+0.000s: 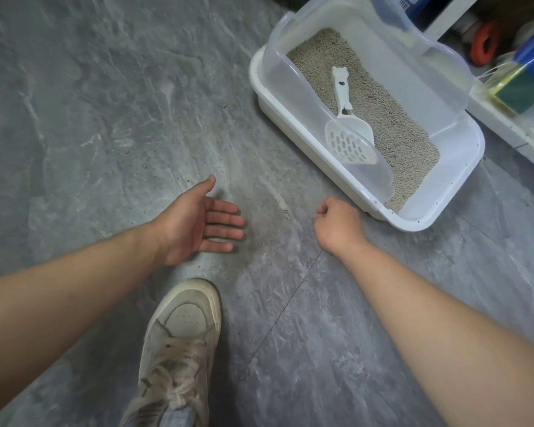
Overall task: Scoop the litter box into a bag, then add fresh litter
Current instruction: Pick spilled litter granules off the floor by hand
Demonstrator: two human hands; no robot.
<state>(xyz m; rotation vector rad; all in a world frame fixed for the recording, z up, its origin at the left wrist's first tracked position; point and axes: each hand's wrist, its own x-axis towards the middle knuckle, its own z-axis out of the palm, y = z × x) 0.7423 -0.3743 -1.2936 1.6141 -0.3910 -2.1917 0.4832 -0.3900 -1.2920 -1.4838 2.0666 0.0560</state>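
Inside litter box (pixel 444 208), scoop (pixel 350 131) lengthwise, slotted head toward hands.

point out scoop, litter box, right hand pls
scoop (pixel 349 135): head view, on the slotted bowl, lying on the litter.
litter box (pixel 463 192): head view, on the white rim at its near right corner.
right hand (pixel 339 221): head view, on the back of the curled hand, holding nothing.
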